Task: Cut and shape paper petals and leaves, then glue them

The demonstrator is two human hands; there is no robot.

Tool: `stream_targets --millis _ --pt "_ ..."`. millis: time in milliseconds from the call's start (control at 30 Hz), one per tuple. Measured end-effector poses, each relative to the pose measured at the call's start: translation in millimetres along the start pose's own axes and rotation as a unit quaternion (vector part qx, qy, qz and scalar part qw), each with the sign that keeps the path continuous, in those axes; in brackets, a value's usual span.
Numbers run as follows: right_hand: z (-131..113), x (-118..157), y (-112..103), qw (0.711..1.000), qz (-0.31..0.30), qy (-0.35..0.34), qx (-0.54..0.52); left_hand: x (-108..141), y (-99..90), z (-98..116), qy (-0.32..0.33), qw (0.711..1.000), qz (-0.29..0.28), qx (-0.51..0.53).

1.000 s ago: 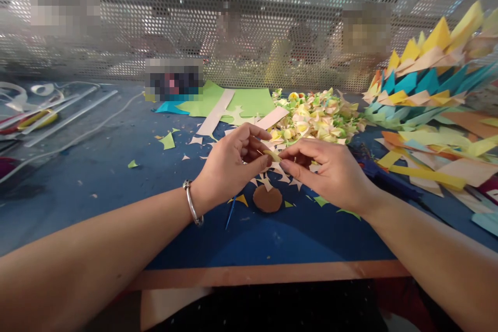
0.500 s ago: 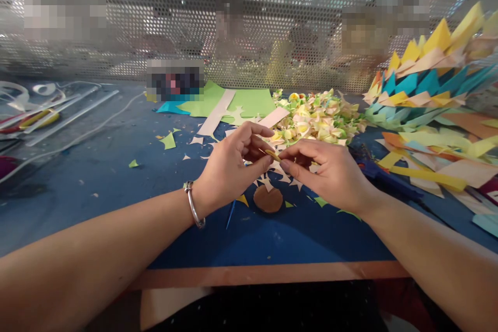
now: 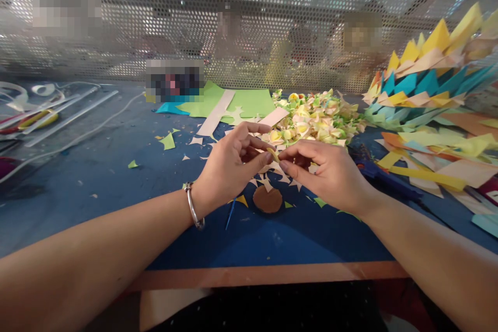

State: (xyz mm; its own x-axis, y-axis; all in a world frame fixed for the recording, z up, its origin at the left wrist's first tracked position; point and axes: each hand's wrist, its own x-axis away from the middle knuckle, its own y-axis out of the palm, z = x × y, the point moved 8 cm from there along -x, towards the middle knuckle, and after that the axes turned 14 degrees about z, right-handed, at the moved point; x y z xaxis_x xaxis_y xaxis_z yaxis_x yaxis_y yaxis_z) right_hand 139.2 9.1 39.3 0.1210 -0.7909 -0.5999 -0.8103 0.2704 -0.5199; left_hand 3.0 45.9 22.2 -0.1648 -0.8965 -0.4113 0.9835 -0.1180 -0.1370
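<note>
Paper piece (image 3: 275,156) being pinched in mid-air.
From the head view, the left hand (image 3: 232,163) and right hand (image 3: 330,174) are grasping this small yellow piece by its ends, above the surface (image 3: 218,249), well in from its near edge. A brown disc (image 3: 267,201) is lying closer to that edge; a pile of folded paper bits (image 3: 315,114) is sitting beyond the right hand, toward the far edge.
</note>
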Motion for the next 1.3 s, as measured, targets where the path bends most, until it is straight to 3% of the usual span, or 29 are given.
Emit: stream_targets --millis 833,1300 --pt "7.8 1.7 4.0 0.999 -0.010 0.035 -0.015 1.8 -0.5 6.0 0.030 0.999 -0.005 -0.034" --pt "6.5 0.8 3.6 0.999 -0.003 0.039 -0.015 4.1 3.9 4.2 0.019 1.000 -0.015 -0.002"
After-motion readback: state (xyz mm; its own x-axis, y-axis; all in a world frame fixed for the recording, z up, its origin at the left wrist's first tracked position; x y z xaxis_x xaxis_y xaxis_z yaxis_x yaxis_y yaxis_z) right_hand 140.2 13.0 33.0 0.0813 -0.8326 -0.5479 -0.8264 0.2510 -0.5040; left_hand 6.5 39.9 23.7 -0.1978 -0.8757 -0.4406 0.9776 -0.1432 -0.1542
